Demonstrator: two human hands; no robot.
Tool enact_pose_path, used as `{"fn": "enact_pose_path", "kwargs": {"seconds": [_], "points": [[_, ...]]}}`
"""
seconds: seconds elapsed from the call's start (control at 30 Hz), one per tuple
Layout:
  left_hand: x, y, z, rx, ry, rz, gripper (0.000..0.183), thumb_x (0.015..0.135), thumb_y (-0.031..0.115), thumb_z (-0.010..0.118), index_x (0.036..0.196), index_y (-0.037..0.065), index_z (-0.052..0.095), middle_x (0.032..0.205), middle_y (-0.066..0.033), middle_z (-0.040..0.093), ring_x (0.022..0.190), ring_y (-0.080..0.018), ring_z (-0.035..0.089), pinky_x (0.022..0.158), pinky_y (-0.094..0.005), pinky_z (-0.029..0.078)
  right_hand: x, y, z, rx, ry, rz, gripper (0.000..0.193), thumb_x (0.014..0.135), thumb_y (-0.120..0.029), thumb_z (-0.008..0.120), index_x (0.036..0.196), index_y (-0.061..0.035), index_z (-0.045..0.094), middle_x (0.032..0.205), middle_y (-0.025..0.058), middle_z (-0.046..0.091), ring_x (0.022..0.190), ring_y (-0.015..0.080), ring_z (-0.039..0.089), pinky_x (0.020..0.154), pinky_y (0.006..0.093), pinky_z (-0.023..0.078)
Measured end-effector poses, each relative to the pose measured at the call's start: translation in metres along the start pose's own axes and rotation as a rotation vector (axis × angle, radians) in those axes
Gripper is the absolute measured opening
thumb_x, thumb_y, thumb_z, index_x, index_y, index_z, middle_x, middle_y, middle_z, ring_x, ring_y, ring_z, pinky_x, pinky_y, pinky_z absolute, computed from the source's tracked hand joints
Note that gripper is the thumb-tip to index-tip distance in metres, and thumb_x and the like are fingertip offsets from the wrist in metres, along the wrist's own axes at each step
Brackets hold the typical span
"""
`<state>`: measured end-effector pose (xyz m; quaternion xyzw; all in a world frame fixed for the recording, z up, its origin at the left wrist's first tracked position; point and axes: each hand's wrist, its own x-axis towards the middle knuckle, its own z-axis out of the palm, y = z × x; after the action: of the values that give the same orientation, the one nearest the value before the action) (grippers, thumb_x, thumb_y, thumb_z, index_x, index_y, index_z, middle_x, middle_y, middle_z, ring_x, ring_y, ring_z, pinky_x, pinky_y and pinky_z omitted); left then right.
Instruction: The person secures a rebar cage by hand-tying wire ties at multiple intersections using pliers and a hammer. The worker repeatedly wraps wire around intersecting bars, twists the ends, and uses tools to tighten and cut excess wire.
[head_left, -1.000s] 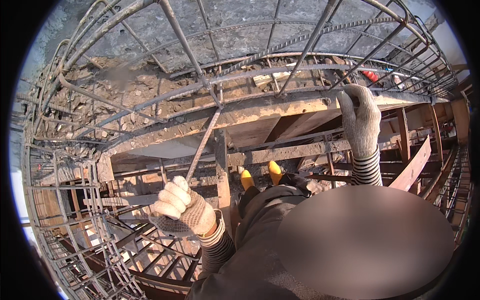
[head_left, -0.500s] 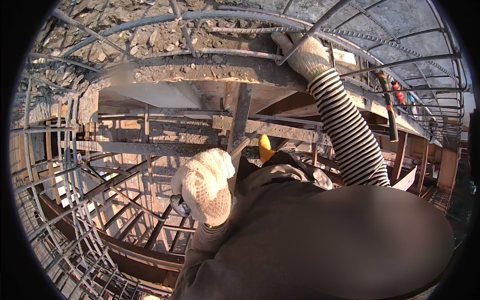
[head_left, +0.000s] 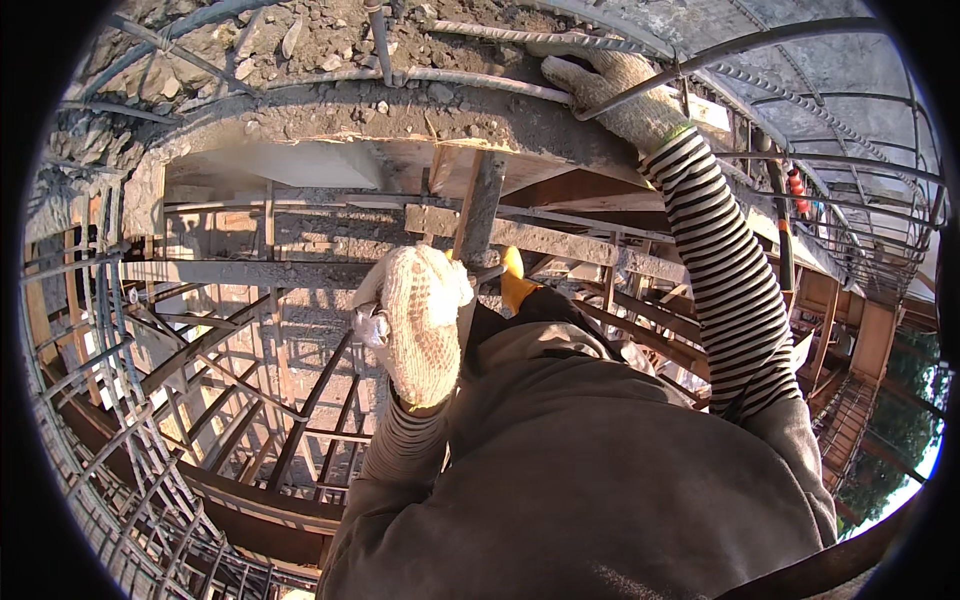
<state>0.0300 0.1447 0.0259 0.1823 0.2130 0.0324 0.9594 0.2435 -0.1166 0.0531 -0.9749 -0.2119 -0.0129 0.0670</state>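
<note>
My left hand point(head_left: 415, 325), in a cream knit glove, is closed in a fist above the gap between the beams. It grips a tool with a shiny metal end point(head_left: 370, 326) on its left side. A rod-like part point(head_left: 491, 273) shows on its right; the palm hides the rest. My right hand point(head_left: 625, 95), gloved too, reaches out to the dirt-covered ledge point(head_left: 470, 125). Its fingers are stretched out and rest there beside a ribbed steel bar point(head_left: 530, 37). Another steel bar point(head_left: 760, 42) crosses in front of that hand.
Steel bar cages stand at left point(head_left: 130, 380) and far right. A dark-handled tool point(head_left: 781, 225) with an orange band hangs by the right-hand boards, near a red-handled tool point(head_left: 797, 188). An upright post point(head_left: 483, 200) stands under the ledge. A yellow boot point(head_left: 515, 285) shows below.
The view has shifted and tilted. My left fist is higher, and the tool in it has turned flatter. My right hand stays at the ledge.
</note>
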Motion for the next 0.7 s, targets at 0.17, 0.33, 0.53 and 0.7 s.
{"fn": "enact_pose_path", "kwargs": {"seconds": [0.17, 0.33, 0.53, 0.7], "points": [[0.020, -0.003, -0.008, 0.005, -0.379, -0.004, 0.058, 0.093, 0.048, 0.061, 0.106, -0.009, 0.061, 0.097, -0.0203, 0.064, 0.083, -0.0327, 0.062, 0.074, -0.0451, 0.052, 0.006, -0.042, -0.019, -0.049, 0.039, 0.304, 0.041, 0.099, -0.041, 0.059, 0.132, -0.0183, 0.066, 0.121, 0.0160, 0.071, 0.109, 0.0328, 0.070, 0.094, 0.0443, 0.057], [0.008, -0.001, -0.001, -0.029, -0.252, -0.014, 0.062, 0.093, 0.049, 0.065, 0.110, -0.010, 0.060, 0.096, -0.0174, 0.063, 0.081, -0.0274, 0.062, 0.071, -0.0400, 0.053, -0.041, -0.061, -0.024, 0.099, 0.457, 0.108, 0.020, 0.096, -0.020, 0.064, 0.110, -0.0092, 0.073, 0.093, 0.0174, 0.072, 0.094, 0.0361, 0.070, 0.082, 0.0445, 0.056], [0.005, -0.002, 0.003, 0.132, -0.165, 0.112, 0.041, 0.098, 0.029, 0.069, 0.109, -0.010, 0.064, 0.088, -0.0124, 0.067, 0.070, -0.0176, 0.064, 0.061, -0.0283, 0.054, -0.081, -0.114, -0.072, 0.303, 0.353, 0.238, 0.014, 0.092, -0.011, 0.071, 0.100, 0.0007, 0.069, 0.077, 0.0111, 0.067, 0.061, 0.0172, 0.060, 0.061, 0.0307, 0.050], [0.022, -0.027, -0.014, 0.207, -0.218, 0.151, 0.032, 0.097, 0.019, 0.074, 0.112, -0.008, 0.067, 0.088, -0.0072, 0.069, 0.073, -0.0093, 0.064, 0.062, -0.0226, 0.053, -0.056, -0.147, -0.086, 0.322, 0.242, -0.033, 0.019, 0.100, -0.013, 0.060, 0.105, 0.0022, 0.071, 0.082, 0.0122, 0.070, 0.073, 0.0192, 0.066, 0.069, 0.0338, 0.051]]}}
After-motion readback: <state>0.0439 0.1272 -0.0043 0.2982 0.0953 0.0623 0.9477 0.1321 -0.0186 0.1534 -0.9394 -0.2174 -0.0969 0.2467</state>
